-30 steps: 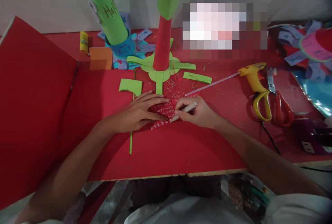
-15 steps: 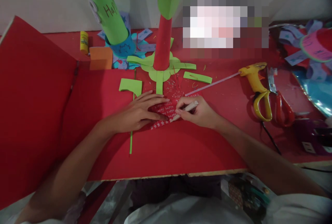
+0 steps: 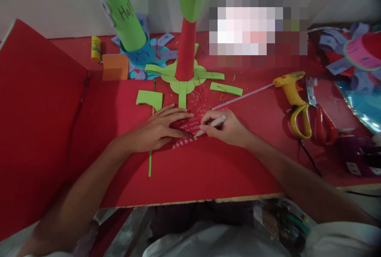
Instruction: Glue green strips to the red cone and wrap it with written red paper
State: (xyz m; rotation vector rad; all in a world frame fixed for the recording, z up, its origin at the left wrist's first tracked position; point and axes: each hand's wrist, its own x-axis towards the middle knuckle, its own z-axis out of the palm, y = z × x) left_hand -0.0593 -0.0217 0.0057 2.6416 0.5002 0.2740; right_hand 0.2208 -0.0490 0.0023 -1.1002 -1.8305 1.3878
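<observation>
My right hand (image 3: 230, 132) is closed round a white marker pen (image 3: 216, 122), its tip down on a red paper (image 3: 190, 126) near a row of white stars. White lettering that reads "happy" several times covers the paper above the stars. With fingers spread, my left hand (image 3: 157, 128) lies flat and presses on the paper's left part, which it partly hides. Just beyond my left hand lies a light green paper piece (image 3: 149, 99). Behind the hands stands a red paper cone (image 3: 186, 50) with green leaves on top and a green flower-shaped base.
On the right are a yellow glue gun (image 3: 290, 86) with a long glue stick and scissors (image 3: 309, 118) with yellow and red handles. A green paper tube (image 3: 125, 18), a glue stick tube (image 3: 95, 49) and orange paper (image 3: 115, 67) stand back left. A red board (image 3: 35, 122) rises at left.
The pen tip has shifted very slightly left and up along the row of stars. My left hand stays where it was.
</observation>
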